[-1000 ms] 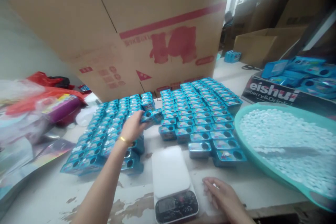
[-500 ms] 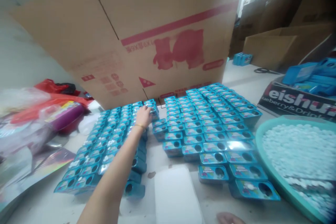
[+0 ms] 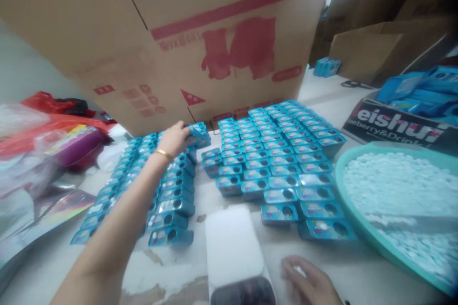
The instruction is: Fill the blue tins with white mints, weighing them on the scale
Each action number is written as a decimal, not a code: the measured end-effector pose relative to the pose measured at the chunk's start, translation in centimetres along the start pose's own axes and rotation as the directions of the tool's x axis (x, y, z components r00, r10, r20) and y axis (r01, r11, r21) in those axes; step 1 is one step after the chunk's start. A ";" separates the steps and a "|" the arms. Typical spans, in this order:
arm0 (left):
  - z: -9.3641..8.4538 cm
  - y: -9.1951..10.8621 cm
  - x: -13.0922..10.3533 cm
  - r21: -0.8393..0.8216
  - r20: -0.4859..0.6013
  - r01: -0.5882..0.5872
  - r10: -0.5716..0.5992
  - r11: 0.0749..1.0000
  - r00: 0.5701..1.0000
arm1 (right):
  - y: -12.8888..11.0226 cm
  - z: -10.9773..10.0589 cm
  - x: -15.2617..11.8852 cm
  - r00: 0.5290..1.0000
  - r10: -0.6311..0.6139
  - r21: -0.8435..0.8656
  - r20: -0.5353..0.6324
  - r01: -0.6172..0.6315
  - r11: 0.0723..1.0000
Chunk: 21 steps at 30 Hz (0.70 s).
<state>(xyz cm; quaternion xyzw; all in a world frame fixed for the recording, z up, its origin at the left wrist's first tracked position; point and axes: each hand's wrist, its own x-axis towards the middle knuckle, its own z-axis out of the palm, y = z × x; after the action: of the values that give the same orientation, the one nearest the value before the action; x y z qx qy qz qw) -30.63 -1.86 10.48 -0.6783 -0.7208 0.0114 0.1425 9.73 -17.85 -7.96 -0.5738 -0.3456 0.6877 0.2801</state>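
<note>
Behind the worktop (image 3: 182, 262) rises a brown carton (image 3: 171, 71), where the left hand (image 3: 174, 140) curls against a blue tin (image 3: 198, 137), gripped or not I cannot tell; the right hand (image 3: 309, 281) is half closed on a white pellet (image 3: 300, 272). The work looks partway: pellets dot some lids (image 3: 161, 237) nearside of the left hand, many show none. A bare strip (image 3: 205, 190) runs right of that hand; scale (image 3: 232, 238) and tub (image 3: 358, 221) flank the other.
</note>
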 end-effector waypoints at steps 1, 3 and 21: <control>-1.8 0.6 -1.6 -0.018 -0.059 -0.059 0.058 0.998 0.997 | -0.5 -0.3 -0.2 0.999 -0.014 -0.029 0.039 0.015 0.999; -4.8 2.8 -5.2 -0.074 -0.114 -0.177 0.168 0.981 0.979 | -1.3 -0.8 -0.5 0.992 -0.015 -0.033 0.123 0.019 0.999; -4.8 15.5 -19.6 -0.446 0.009 -0.242 0.275 0.862 0.962 | -2.7 -3.6 -4.7 0.954 0.119 0.196 0.276 -0.177 0.964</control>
<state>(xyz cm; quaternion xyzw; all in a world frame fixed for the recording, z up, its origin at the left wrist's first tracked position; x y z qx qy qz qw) -13.65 -20.68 8.10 -0.7823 -0.6118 -0.1087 -0.0439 14.10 -19.29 -3.39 -0.4682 -0.2575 0.8102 0.2408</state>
